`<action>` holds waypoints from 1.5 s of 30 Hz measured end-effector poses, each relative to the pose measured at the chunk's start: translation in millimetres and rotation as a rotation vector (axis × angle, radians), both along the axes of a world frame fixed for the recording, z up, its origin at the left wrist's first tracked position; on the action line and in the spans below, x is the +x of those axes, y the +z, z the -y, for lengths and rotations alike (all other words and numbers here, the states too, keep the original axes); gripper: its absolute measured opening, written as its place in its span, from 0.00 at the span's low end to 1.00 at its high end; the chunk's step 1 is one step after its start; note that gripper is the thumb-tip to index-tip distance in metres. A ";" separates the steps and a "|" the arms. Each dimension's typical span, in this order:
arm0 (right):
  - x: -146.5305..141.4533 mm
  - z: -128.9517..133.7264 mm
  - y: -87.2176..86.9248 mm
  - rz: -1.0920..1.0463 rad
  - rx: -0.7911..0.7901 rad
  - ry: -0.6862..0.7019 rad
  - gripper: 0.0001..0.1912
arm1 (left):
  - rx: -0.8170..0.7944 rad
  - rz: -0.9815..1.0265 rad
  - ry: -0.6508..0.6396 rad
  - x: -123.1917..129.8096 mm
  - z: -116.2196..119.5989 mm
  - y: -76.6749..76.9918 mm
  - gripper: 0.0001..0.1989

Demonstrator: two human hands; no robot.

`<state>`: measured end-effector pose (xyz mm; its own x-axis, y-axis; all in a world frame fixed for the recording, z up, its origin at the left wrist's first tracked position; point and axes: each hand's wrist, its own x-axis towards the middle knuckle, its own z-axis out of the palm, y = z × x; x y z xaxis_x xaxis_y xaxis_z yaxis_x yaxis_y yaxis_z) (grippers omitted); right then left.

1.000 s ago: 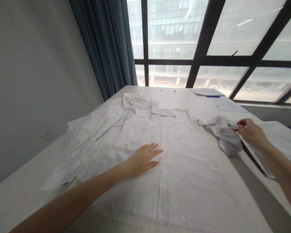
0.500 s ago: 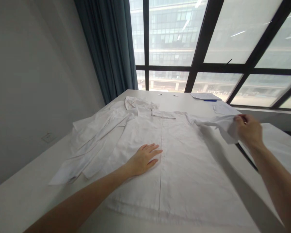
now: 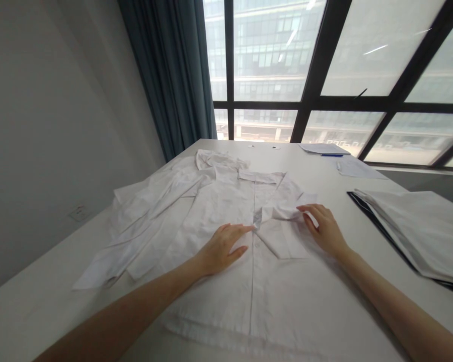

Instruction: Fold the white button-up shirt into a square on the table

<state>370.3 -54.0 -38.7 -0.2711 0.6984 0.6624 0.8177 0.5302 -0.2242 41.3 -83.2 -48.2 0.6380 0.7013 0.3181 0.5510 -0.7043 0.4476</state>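
Observation:
A white shirt (image 3: 215,296) lies spread on the table, its collar end away from me and its button line running down the middle. My left hand (image 3: 222,249) rests on the shirt front beside that line, fingers outstretched and open. The shirt's right-side sleeve (image 3: 283,234) is folded inward over the front, with its end near my left fingertips. My right hand (image 3: 322,229) is at the folded edge of this sleeve, fingertips touching it and thumb apart from the fingers, open.
More white garments (image 3: 136,221) lie to the left. On the right is a stack of white cloth (image 3: 426,226) with a black edge beneath. Papers (image 3: 322,149) and a blue pen (image 3: 331,155) are at the far end, near the window. A wall (image 3: 53,125) borders the left side.
My right hand has moved left, bringing the sleeve from stretched out at the right to folded across the shirt front, and its grip has loosened. My left hand stays in place.

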 end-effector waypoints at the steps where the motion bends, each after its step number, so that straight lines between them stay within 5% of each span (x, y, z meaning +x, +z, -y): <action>1: 5.8 -5.2 -11.1 0.032 -0.056 -0.003 0.13 | 0.021 -0.048 -0.013 1.0 1.3 0.6 0.23; 5: 14.8 -14.7 -33.9 0.071 -0.166 -0.004 0.15 | 0.049 -0.122 -0.021 2.4 2.4 -0.8 0.24; 13: 13.0 -13.5 -33.8 0.088 -0.187 0.023 0.16 | 0.037 -0.058 0.184 22.1 -18.6 1.2 0.22; 17: 14.5 -14.3 -35.1 0.090 -0.189 0.021 0.16 | -0.254 0.346 0.277 52.7 -35.9 16.1 0.08; 21: 15.5 -16.1 -36.8 0.089 -0.180 -0.016 0.19 | -0.462 0.548 0.313 69.4 -53.3 30.4 0.12; 28: 16.1 -18.2 -38.6 0.075 -0.163 -0.033 0.14 | -0.583 0.600 0.440 49.2 -72.8 29.8 0.05; 31: 16.4 -19.2 -39.4 0.080 -0.163 -0.010 0.12 | -0.449 0.584 0.499 39.8 -63.9 28.8 0.17; 33: 16.4 -19.8 -39.8 0.085 -0.166 -0.002 0.12 | -0.248 0.436 0.385 37.6 -50.5 28.4 0.23; 36: 15.8 -19.6 -39.4 0.090 -0.173 -0.010 0.13 | 0.085 -0.039 0.061 41.6 -29.7 24.2 0.24; 38: 15.1 -18.5 -38.5 0.093 -0.180 -0.020 0.14 | 0.135 -0.221 -0.012 47.0 -22.4 20.7 0.25; 41: 13.8 -16.7 -37.0 0.101 -0.188 -0.040 0.14 | -0.009 -0.095 0.022 49.1 -24.0 23.0 0.19; 45: 12.4 -15.5 -35.8 0.110 -0.188 -0.076 0.15 | -0.296 0.367 -0.029 24.8 -30.0 41.0 0.08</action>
